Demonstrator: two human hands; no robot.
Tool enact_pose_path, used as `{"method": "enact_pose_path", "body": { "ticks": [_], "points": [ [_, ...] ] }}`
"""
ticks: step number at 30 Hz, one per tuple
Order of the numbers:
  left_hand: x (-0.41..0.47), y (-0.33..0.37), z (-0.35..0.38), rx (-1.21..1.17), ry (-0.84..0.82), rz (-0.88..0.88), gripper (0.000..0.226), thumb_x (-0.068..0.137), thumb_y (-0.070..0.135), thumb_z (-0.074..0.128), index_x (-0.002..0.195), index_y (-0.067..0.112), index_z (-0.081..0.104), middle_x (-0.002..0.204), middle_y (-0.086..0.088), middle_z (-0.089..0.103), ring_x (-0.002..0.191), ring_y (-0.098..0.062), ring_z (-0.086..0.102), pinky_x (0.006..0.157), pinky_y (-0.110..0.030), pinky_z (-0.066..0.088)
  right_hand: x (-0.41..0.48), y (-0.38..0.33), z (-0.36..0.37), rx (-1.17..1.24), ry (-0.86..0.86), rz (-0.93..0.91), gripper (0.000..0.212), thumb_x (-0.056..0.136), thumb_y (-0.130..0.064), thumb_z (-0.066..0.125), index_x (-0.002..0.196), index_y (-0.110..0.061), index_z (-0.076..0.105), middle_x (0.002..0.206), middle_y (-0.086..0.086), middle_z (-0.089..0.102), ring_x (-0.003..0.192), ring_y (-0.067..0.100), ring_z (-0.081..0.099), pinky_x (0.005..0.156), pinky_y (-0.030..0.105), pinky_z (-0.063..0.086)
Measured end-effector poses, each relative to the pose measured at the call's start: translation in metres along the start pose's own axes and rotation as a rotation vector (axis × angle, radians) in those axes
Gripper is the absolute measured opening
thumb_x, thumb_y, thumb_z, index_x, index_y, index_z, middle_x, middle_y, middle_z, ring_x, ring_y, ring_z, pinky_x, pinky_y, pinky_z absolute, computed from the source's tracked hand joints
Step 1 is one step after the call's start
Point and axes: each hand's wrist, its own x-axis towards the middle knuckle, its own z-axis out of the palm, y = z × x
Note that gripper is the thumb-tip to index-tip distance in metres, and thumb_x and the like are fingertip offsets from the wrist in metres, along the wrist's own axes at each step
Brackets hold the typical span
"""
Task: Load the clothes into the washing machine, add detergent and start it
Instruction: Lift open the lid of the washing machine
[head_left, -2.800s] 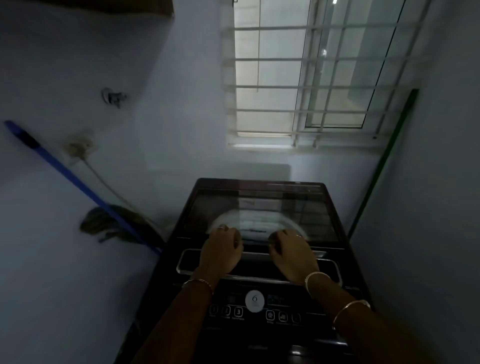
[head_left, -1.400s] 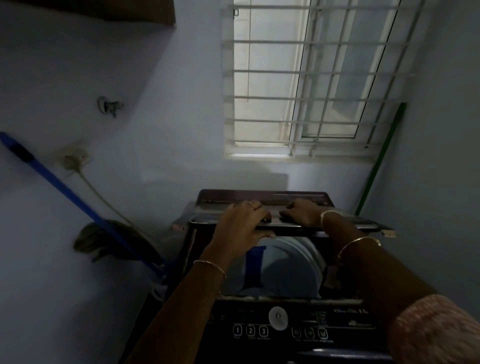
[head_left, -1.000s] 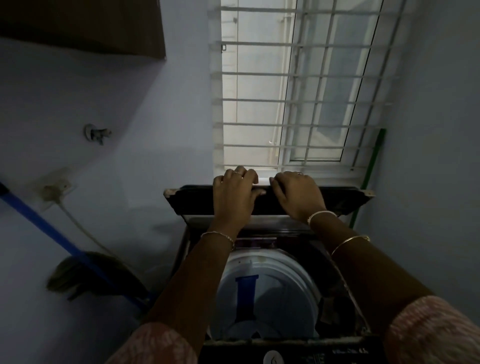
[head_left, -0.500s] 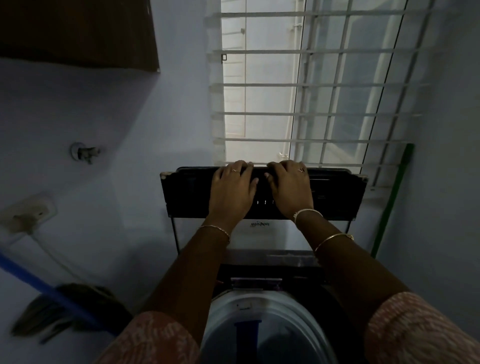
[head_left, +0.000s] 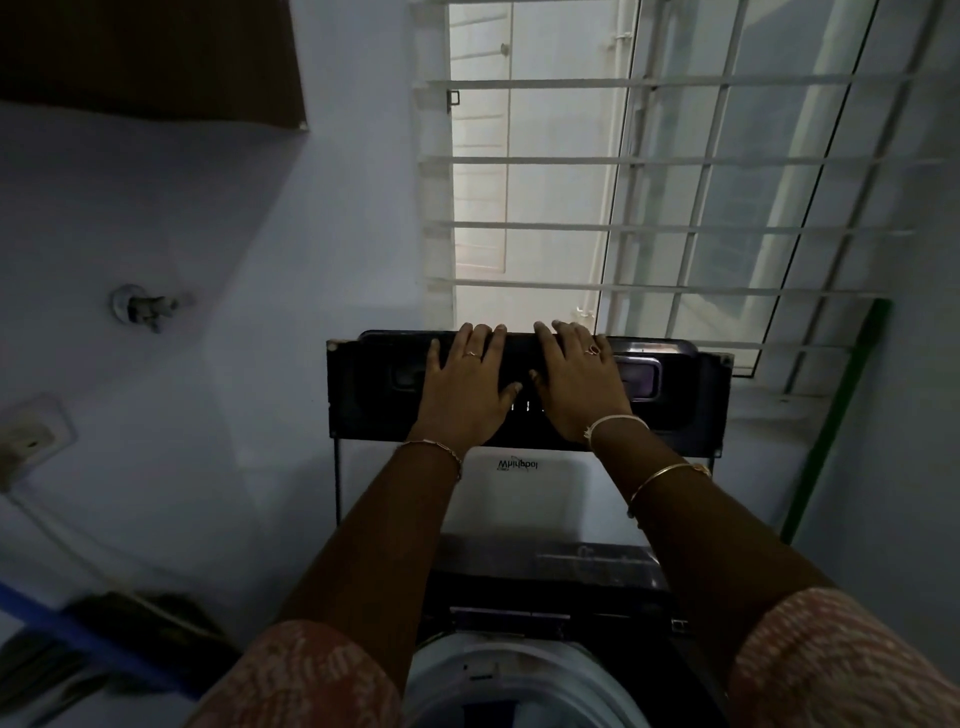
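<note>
The top-loading washing machine's dark lid (head_left: 363, 395) stands raised upright in front of the window. My left hand (head_left: 465, 387) and my right hand (head_left: 576, 387) lie flat against the lid's inner face, fingers straight and reaching its top edge. Below them the white drum rim (head_left: 519, 670) shows at the bottom of the view, between my forearms. No clothes or detergent are in view.
A barred window (head_left: 649, 182) is behind the lid. A green pole (head_left: 831, 415) leans in the right corner. A blue-handled broom (head_left: 78, 639), a wall socket (head_left: 26, 441) and a tap (head_left: 145, 306) are on the left wall. A brown cabinet (head_left: 145, 57) hangs upper left.
Both hands lifted the lid from flat and closed to fully upright, exposing the drum. My view has tilted up and moved closer to the machine.
</note>
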Motion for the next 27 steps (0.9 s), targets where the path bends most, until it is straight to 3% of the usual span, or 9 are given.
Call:
{"method": "enact_pose_path", "body": {
  "ticks": [5, 16, 27],
  "points": [
    [0.017, -0.003, 0.014, 0.017, -0.068, -0.006, 0.073, 0.094, 0.048, 0.044, 0.152, 0.020, 0.010, 0.157, -0.004, 0.018, 0.148, -0.023, 0.008, 0.117, -0.054, 0.009, 0.009, 0.009, 0.013, -0.016, -0.047, 0.000, 0.066, 0.097, -0.045, 0.037, 0.152, -0.019, 0.011, 0.158, 0.010, 0.017, 0.147, 0.028, 0.011, 0.119, 0.045, 0.008],
    [0.032, -0.010, 0.035, -0.009, -0.092, -0.004, 0.073, 0.095, 0.051, 0.042, 0.152, 0.020, 0.010, 0.159, -0.001, 0.016, 0.148, -0.022, 0.006, 0.116, -0.054, 0.005, 0.022, 0.024, 0.036, 0.004, -0.052, -0.038, 0.072, 0.094, -0.052, 0.039, 0.152, -0.019, 0.011, 0.158, 0.008, 0.016, 0.146, 0.027, 0.011, 0.117, 0.045, 0.009],
    [0.007, -0.001, 0.014, -0.043, -0.126, -0.030, 0.080, 0.094, 0.040, 0.049, 0.153, 0.015, 0.001, 0.162, -0.006, 0.000, 0.149, -0.024, -0.003, 0.117, -0.054, 0.007, -0.007, 0.008, 0.024, -0.031, -0.047, -0.047, 0.077, 0.094, -0.051, 0.039, 0.153, -0.021, -0.001, 0.161, 0.007, -0.008, 0.148, 0.026, -0.009, 0.116, 0.052, -0.007]
  ]
}}
